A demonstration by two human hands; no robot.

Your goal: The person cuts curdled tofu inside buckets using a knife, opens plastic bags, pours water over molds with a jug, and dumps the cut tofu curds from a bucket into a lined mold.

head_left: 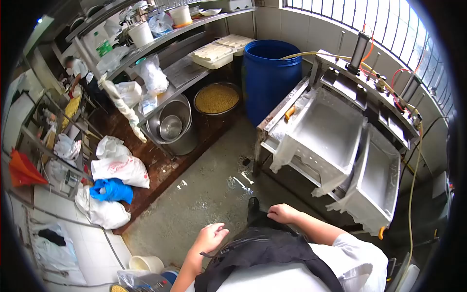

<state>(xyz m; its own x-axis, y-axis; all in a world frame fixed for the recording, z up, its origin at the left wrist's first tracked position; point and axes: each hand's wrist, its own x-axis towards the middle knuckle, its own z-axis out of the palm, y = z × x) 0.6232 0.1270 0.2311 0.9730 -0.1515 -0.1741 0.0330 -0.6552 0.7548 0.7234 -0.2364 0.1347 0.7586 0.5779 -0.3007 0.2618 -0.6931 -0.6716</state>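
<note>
We see both hands held low in front of the body above the wet floor (204, 194): the left hand (210, 237) hangs loosely curled and holds nothing, and the right hand (282, 212) is curled into a loose fist, also holding nothing, near the apron (262, 248) and a black boot (253, 204). To the right, near the right hand, two cloth-lined trays (331, 131) sit on the steel desk (277, 114), with a blue barrel (270, 78) just beside its far end. A pan of beans (216, 99) and nested steel pots (170, 124) stand further left, well apart from both hands.
</note>
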